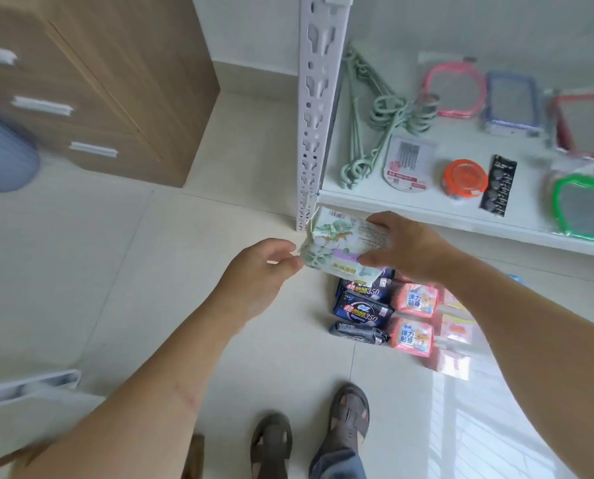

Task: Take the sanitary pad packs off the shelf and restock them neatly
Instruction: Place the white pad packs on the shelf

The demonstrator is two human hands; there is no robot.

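My right hand (406,243) grips a white and green sanitary pad pack (337,242) in the air, just in front of the white shelf (427,210). My left hand (261,271) touches the pack's left edge with its fingertips. Below the pack, on the floor, lie dark blue pad packs (363,307) in a column and pink pad packs (415,318) beside them to the right. My right forearm hides part of the pink ones.
The shelf board carries green hangers (375,133), a needle pack (408,164), an orange lidded jar (465,178), a battery card (497,184) and framed mirrors (582,205). The shelf's perforated post (314,115) stands left. A wooden drawer cabinet (98,88) and a grey bin (2,153) stand at the left.
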